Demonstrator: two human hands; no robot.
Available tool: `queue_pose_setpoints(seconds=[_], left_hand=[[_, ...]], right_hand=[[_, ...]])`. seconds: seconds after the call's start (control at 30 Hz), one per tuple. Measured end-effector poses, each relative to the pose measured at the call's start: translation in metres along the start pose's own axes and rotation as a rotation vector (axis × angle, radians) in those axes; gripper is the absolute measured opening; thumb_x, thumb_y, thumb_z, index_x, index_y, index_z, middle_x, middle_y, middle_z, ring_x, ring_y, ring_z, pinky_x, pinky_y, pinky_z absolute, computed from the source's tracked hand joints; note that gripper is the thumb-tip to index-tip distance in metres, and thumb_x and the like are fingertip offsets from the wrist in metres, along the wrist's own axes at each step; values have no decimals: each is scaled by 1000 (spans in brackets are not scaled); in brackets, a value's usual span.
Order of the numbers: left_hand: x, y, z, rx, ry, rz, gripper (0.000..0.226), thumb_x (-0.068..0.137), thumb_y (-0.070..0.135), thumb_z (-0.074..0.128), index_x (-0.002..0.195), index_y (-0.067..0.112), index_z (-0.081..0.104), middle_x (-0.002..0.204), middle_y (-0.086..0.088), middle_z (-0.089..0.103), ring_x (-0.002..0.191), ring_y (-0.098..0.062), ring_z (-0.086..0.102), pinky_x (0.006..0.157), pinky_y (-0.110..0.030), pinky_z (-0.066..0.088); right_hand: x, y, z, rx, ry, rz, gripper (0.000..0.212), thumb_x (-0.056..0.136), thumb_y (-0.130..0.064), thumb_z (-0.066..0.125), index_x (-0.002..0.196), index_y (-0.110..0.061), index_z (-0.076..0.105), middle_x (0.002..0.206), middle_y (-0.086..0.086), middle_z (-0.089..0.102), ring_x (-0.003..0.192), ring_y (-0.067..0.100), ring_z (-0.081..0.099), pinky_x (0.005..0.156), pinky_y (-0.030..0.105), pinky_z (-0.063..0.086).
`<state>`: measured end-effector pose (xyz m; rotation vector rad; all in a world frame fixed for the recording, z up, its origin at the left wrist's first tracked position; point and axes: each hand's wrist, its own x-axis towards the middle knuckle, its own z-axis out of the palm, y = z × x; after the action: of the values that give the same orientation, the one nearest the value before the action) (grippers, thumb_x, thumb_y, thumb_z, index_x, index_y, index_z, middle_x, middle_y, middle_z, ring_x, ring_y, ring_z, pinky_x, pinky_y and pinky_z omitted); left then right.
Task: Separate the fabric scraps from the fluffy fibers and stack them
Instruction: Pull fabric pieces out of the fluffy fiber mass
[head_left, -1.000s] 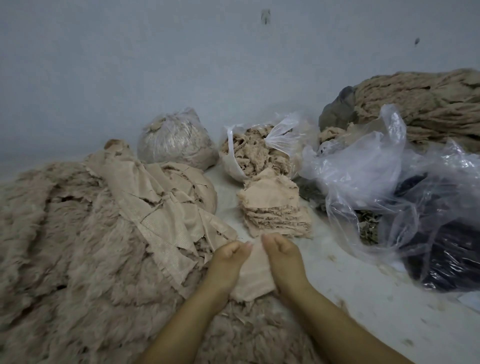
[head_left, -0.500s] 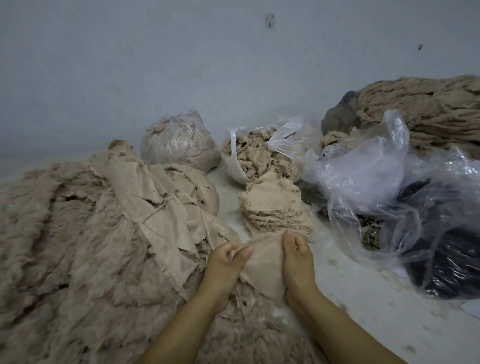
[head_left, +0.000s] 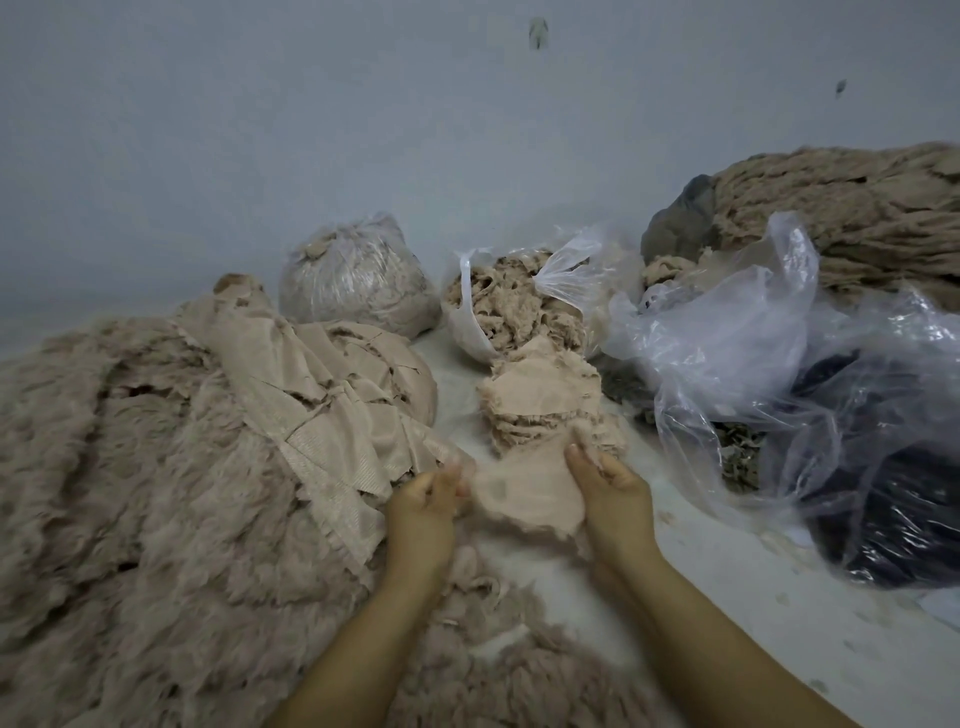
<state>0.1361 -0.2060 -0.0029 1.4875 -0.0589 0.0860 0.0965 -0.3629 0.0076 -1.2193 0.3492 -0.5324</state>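
Beige and thin, the woven fabric scrap (head_left: 524, 493) is now fully up off the fluffy stuff and stretched between both hands. A second ago it was still lying low against the big heap of tan fluffy fibers (head_left: 130, 493) with both hands bunched close together on its top edge; since then the hands have drifted apart and moved forward, and the scrap has come with them.

The left hand (head_left: 423, 506) has its fingers curled round the scrap's left edge, a bit motion-blurred but clearly pinching cloth. The right hand (head_left: 613, 486) holds the right edge, thumb up on the near side and fingers wrapped behind. So neither hand is free; both are busy with the one piece.

What that means: this scrap looks properly separated, with only a fringe of fuzz hanging off its lower edge. It now hangs just in front of the layered stack of beige fabric scraps (head_left: 545, 410), near enough that its top edge overlaps the stack in view, though whether they're touching can't be told. Laying it on top is probably the next bit.

Plenty left to do though, since a run of overlapping beige cloth pieces (head_left: 311, 395) still sits on the fiber heap. Behind the stack there's a clear plastic bag stuffed with tan fibers (head_left: 514, 306).
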Motion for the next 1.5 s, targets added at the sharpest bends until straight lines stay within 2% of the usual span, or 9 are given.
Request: queue_pose_setpoints(seconds=[0.17, 0.33, 0.47, 0.6, 0.87, 1.0, 1.2, 1.33, 1.5], left_hand=[[8, -3, -14, 215, -20, -53, 35, 94, 31, 55, 69, 6, 58, 39, 8, 42, 33, -5, 34, 36, -16, 29], [-4, -15, -14, 958, -251, 404, 14, 89, 25, 61, 97, 16, 68, 97, 4, 55, 90, -13, 54, 79, -24, 41], [-2, -16, -18, 1056, -216, 417, 32, 91, 22, 57, 122, 16, 52, 117, 0, 44, 105, -15, 50, 87, -23, 39], [-5, -7, -19, 803, -102, 287, 16, 87, 15, 60, 94, 20, 46, 83, 2, 53, 78, -16, 53, 65, -21, 38], [-1, -6, -27, 705, -8, 295, 5, 94, 17, 50, 96, 19, 46, 67, 7, 52, 63, -9, 52, 54, -14, 37], [0, -5, -26, 729, -4, 373, 33, 97, 13, 44, 129, 15, 44, 112, 2, 57, 98, -15, 55, 71, -13, 34], [4, -13, -31, 959, -172, 475, 66, 94, 4, 41, 150, 24, 14, 158, 6, 10, 138, -9, 27, 97, -20, 34], [6, -16, -29, 967, -100, 511, 46, 93, -1, 43, 137, 12, 47, 147, -6, 37, 130, -20, 42, 98, -22, 37], [3, -10, -31, 733, 22, 490, 39, 86, -12, 49, 114, 7, 67, 117, -3, 64, 109, -14, 56, 96, -10, 35]], right_hand=[[24, 0, -23, -459, 54, 50, 31, 93, -35, 58, 104, -9, 69, 104, 10, 71, 90, 22, 62, 81, 33, 47], [21, -4, -29, -1242, 53, -94, 50, 90, -46, 54, 133, -25, 39, 126, 8, 46, 107, 30, 56, 74, 33, 39], [4, -4, -12, -1047, -85, -349, 27, 93, -27, 56, 119, -23, 56, 103, -1, 55, 88, 16, 55, 76, 30, 43], [-7, 10, 20, -1111, -437, -329, 24, 92, -26, 57, 114, -21, 61, 101, 0, 62, 92, 14, 58, 80, 24, 41], [0, 22, 77, -1113, -373, -18, 39, 86, -41, 60, 55, -20, 49, 65, 3, 59, 74, 24, 61, 64, 26, 42], [-7, 23, 75, -877, -358, -25, 24, 89, -25, 57, 66, -23, 50, 74, 3, 65, 72, 25, 68, 68, 32, 52], [-22, 9, 26, -398, -655, 37, 16, 94, -5, 55, 78, -6, 51, 56, 9, 66, 44, 18, 59, 45, 25, 48], [-22, 4, 7, -267, -613, 52, 17, 91, 5, 54, 75, -2, 50, 56, 9, 65, 47, 16, 60, 47, 23, 50], [-21, 9, 18, -165, -555, 240, 18, 84, -19, 70, 79, -7, 57, 57, 6, 61, 47, 10, 49, 46, 19, 41]])
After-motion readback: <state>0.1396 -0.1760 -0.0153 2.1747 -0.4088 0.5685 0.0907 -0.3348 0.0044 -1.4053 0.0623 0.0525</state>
